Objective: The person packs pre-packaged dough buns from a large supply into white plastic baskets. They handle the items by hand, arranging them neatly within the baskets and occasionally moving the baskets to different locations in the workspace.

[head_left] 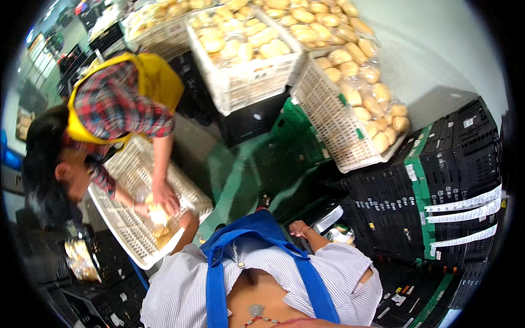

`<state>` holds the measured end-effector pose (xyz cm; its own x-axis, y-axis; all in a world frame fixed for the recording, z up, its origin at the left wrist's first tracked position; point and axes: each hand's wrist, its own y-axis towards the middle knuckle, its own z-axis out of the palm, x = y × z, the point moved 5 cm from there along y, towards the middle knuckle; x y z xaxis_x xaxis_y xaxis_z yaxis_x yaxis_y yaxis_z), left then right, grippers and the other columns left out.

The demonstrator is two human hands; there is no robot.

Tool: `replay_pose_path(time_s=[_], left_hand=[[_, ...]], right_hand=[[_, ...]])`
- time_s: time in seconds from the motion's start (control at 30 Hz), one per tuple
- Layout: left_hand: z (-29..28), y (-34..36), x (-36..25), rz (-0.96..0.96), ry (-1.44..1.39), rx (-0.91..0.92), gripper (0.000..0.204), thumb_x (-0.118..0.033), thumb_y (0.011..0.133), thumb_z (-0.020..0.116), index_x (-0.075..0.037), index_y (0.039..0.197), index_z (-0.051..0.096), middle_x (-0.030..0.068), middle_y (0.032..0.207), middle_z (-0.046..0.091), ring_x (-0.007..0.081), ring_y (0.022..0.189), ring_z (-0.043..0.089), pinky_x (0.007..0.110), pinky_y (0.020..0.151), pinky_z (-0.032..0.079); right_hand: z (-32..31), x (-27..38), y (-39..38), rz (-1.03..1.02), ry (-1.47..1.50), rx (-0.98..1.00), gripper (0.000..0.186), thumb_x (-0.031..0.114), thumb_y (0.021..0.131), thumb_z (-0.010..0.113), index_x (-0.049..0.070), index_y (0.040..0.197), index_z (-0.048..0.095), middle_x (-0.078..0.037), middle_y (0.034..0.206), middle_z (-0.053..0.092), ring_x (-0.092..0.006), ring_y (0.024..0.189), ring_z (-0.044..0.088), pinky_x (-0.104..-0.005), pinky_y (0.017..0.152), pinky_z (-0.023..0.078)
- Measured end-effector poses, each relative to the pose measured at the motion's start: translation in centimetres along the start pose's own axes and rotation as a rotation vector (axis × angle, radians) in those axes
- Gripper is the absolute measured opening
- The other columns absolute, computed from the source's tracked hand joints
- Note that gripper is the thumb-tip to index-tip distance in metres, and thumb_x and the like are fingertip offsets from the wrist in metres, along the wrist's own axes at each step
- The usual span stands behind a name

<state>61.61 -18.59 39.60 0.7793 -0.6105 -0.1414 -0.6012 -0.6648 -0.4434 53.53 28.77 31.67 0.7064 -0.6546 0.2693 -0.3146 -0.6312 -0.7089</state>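
Observation:
My left forearm and hand point(188, 220) reach to the near right side of a white slatted crate point(123, 227); the fingers cannot be made out. Inside that crate lie a few clear bags of yellow, potato-like produce point(162, 238). A co-worker in a yellow apron point(161, 82) bends over it, both hands point(165, 198) on one bag. On my right, my right hand point(297, 228) is closed at the edge of a dark crate point(314, 210). White packets or labels point(330, 218) lie beside that wrist.
White crates point(257, 79) heaped with bagged yellow produce stand ahead on black crates, one tilted crate point(333, 123) to the right. Tall stacks of black crates point(394, 202) rise at right. Green floor point(240, 169) shows between. More black crates point(106, 300) stand at lower left.

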Motion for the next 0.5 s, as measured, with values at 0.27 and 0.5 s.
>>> replay_pose_path(time_s=[0.27,0.5], left_hand=[[-1.4,3.4,-5.8,0.133,0.25,-0.111,0.047,-0.036,0.071,0.058,-0.001,0.101,0.05,0.0155,0.088,0.058,0.0267,0.082,0.056,0.036,0.07,0.044],[-3.3,5.8,-11.6,0.036,0.133,0.0,0.047,-0.036,0.072,0.057,0.0,0.101,0.05,0.015,0.09,0.057,0.0259,0.084,0.055,0.035,0.072,0.043]], right_hand=[[-17.3,-14.4,1.2,0.038,0.99,-0.527,0.017,0.013,0.075,0.048,0.006,0.059,0.047,-0.001,0.055,0.049,-0.0099,0.043,0.043,-0.0187,0.035,0.03],[-43.0,-11.5,1.2,-0.252,1.085,-0.092,0.028,0.024,0.08,0.048,0.001,0.096,0.051,-0.009,0.08,0.059,-0.0121,0.066,0.057,-0.022,0.053,0.045]])
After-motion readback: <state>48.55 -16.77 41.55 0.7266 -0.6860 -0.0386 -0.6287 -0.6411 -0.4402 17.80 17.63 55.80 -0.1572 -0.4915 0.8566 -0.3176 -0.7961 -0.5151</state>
